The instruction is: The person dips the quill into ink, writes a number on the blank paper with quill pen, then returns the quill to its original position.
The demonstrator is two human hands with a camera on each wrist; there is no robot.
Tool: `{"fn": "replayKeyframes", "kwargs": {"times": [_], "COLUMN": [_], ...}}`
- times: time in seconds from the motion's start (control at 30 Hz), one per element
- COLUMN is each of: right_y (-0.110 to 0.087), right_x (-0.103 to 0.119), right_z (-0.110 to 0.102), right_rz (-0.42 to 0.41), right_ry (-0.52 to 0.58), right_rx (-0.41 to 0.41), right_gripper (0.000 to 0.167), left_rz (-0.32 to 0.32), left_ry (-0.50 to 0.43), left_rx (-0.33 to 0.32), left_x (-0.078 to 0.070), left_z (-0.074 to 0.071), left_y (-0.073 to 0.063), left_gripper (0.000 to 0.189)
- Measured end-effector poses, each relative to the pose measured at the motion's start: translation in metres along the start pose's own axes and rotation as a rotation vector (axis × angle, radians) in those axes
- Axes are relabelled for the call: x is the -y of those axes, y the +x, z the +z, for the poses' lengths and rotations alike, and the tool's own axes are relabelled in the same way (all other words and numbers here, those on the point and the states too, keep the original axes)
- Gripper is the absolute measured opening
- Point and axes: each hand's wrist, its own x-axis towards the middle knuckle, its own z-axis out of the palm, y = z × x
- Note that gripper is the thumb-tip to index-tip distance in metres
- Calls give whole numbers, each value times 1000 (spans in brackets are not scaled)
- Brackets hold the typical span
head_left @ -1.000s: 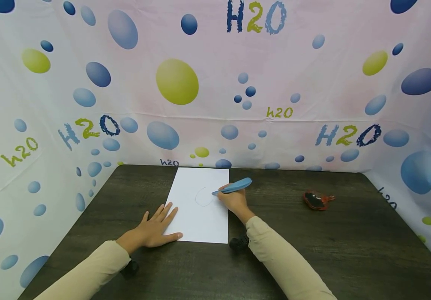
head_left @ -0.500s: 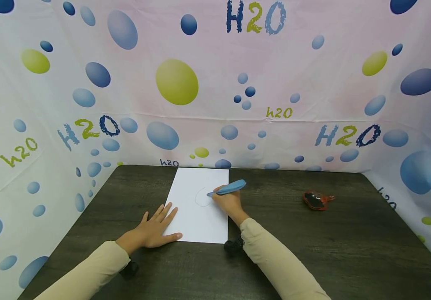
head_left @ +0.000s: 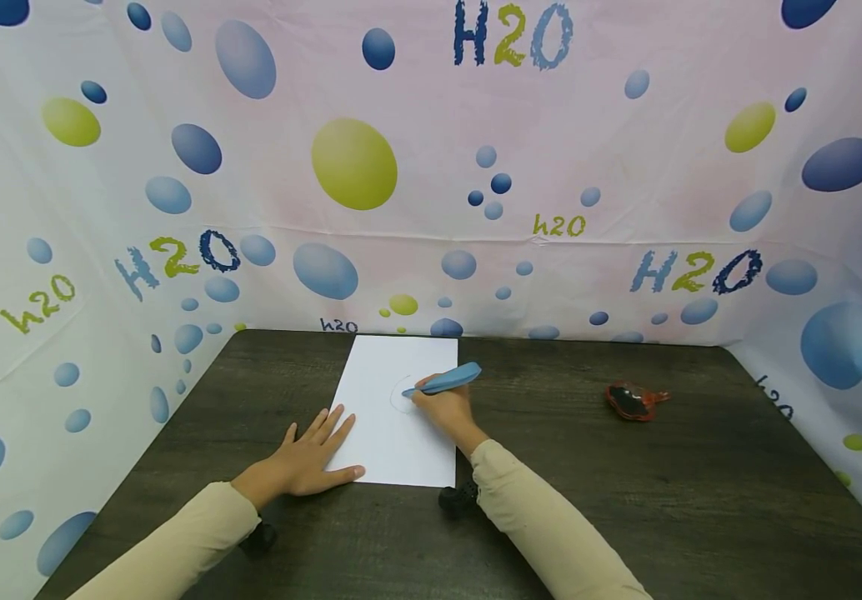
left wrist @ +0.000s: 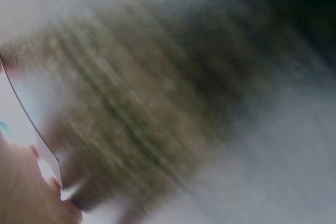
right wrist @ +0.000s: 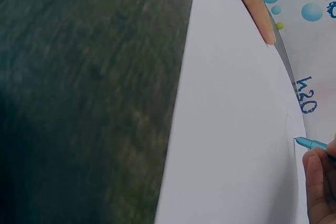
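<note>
A white sheet of paper (head_left: 393, 450) lies on the dark wooden table. My left hand (head_left: 303, 458) rests flat on its lower left corner, fingers spread. A light blue pen (head_left: 452, 379) with a broad, feather-like body is pinched in my right hand (head_left: 446, 408) over the middle of the sheet. In the right wrist view the tip of the pen (right wrist: 310, 143) is right at the paper. A thin curved line, like part of a circle, shows on the sheet, partly covered by the pen and fingers. The left wrist view holds part of the left hand (left wrist: 26, 187) at its lower left.
A small red packet with a dark middle (head_left: 632, 401) lies on the right side of the table (head_left: 701, 483). Behind and beside the table hangs a white cloth (head_left: 431, 125) printed with coloured bubbles and H2O lettering.
My right hand has moved left across the sheet with the pen, its tip shifting from the right of the curved line to inside it. The left hand has stayed in place.
</note>
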Motion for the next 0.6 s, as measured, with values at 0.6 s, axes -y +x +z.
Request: {"fn": "replayKeyframes", "kwargs": {"times": [0.6], "right_y": [-5], "right_x": [4], "right_z": [3], "right_rz": [-26], "right_ry": [-12], "right_rx": [125], "right_gripper": [9], "left_rz": [-7], "left_ry": [1], "left_rx": [4], "left_x": [-2], "left_z": [0], "left_y": [0], "left_gripper": [90]}}
